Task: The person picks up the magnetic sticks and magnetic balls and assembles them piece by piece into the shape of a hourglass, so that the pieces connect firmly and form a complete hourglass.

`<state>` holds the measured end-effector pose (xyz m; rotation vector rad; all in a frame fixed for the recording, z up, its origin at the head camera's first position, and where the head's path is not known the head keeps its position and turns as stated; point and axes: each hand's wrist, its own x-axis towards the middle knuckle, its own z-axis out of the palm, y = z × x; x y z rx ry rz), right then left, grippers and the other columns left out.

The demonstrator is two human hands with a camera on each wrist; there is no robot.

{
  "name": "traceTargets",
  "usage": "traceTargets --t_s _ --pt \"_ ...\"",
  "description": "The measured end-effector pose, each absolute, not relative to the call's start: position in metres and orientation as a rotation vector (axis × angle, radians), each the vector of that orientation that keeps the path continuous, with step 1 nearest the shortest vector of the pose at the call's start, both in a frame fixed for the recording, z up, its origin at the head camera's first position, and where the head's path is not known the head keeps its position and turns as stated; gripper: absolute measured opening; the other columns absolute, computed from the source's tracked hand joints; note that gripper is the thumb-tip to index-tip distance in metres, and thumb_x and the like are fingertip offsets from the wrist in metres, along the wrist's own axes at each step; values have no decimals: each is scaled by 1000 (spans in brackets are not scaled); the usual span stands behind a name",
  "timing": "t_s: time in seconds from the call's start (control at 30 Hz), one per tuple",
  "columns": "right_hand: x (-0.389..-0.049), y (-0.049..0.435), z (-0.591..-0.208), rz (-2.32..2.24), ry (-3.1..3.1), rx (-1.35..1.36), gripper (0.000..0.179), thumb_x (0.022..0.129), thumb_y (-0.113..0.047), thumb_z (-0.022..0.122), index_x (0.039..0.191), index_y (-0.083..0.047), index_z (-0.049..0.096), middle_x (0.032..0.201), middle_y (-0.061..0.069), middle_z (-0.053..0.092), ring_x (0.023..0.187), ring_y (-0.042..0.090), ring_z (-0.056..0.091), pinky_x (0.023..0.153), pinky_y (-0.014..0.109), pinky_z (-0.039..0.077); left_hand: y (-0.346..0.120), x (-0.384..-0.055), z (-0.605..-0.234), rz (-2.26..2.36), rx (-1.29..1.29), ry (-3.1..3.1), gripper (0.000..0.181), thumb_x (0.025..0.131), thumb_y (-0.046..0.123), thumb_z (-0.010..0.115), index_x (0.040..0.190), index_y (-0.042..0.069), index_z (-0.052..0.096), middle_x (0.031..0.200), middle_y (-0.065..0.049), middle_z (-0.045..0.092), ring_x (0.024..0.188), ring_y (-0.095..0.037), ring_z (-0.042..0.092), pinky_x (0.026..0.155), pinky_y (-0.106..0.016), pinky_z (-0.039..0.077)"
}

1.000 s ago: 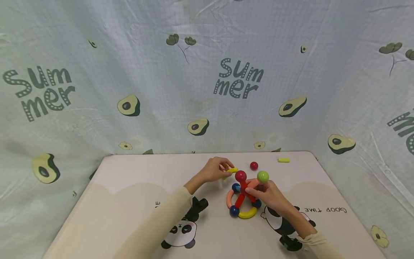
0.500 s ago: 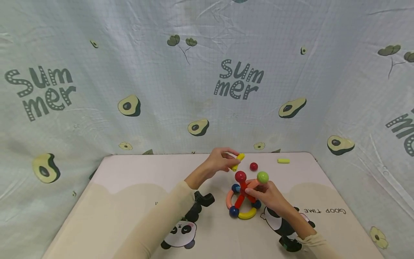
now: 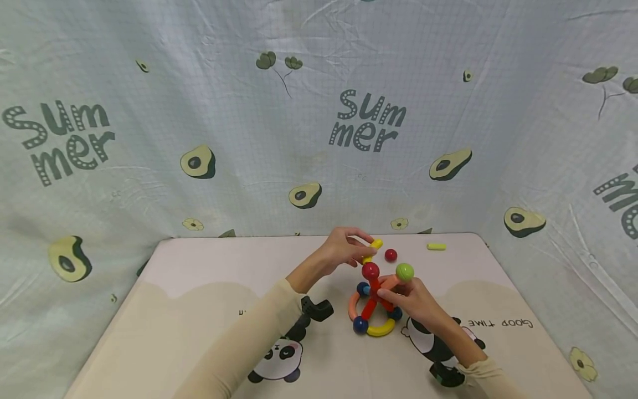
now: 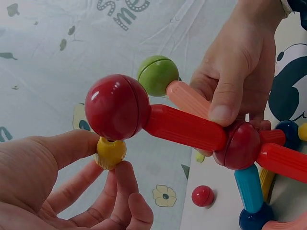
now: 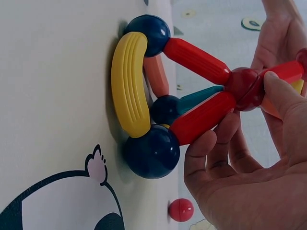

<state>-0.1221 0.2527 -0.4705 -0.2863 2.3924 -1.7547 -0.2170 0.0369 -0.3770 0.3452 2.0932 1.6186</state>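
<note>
A ball-and-rod construction toy stands on the table, with dark blue balls [image 3: 361, 325] joined by curved rods [image 3: 381, 330] as its base ring. Straight red rods [image 5: 201, 117] and a teal one rise to a central red ball [image 5: 245, 89]. From there a red rod carries an upper red ball [image 4: 116, 106], and a salmon rod a green ball [image 3: 405, 271]. My right hand [image 3: 416, 299] holds the toy at the central ball, thumb on it. My left hand [image 3: 344, 249] pinches a yellow rod [image 4: 111, 154], its end right at the upper red ball's underside in the left wrist view.
A loose red ball [image 3: 391, 255] lies behind the toy. Farther right near the back edge is a yellow-green rod [image 3: 436, 246]. The panda-print table [image 3: 199, 266] meets a hanging avocado-print cloth [image 3: 249, 138] at the back.
My left hand has lifted the yellow rod and brought it rightward to the upper red ball, turning it more upright on the way. My right hand and the toy stay in place.
</note>
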Motion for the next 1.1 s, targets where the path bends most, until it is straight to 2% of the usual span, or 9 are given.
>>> traceTargets --t_s 0.17,0.43,0.73,0.9,1.1 --pt "-122 253 -470 -1755 2397 -292 39 99 -23 70 132 -4 61 126 16 68 111 33 64 93 30 52 36 -216 -376 1618 346 2059 25 90 19 81 113 12 74 91 -6 77 74 -21 71 69 -31 58" --pt "-123 253 -470 -1761 2389 -314 39 100 -23 70 132 -3 61 125 16 68 111 33 64 93 28 52 31 -219 -379 1666 376 1921 28 94 13 76 120 7 71 103 -11 76 80 -22 72 79 -36 60" --pt "-125 255 -469 -1743 2383 -367 37 100 -22 69 132 -3 62 125 16 68 112 34 64 92 28 53 28 -221 -382 1654 398 1859 28 95 12 75 122 5 72 103 -12 76 75 -19 68 73 -31 59" --pt "-126 260 -469 -1718 2369 -420 36 102 -21 66 133 -3 62 125 16 68 111 34 65 92 29 53 28 -221 -382 1637 424 1843 28 95 12 75 122 4 73 104 -14 76 75 -19 68 75 -33 60" --pt "-129 264 -468 -1681 2345 -440 35 103 -21 65 133 -3 61 112 14 67 99 31 63 85 31 54 27 -219 -383 1590 444 1836 28 94 14 76 120 4 74 101 -11 76 79 -20 69 78 -36 60"
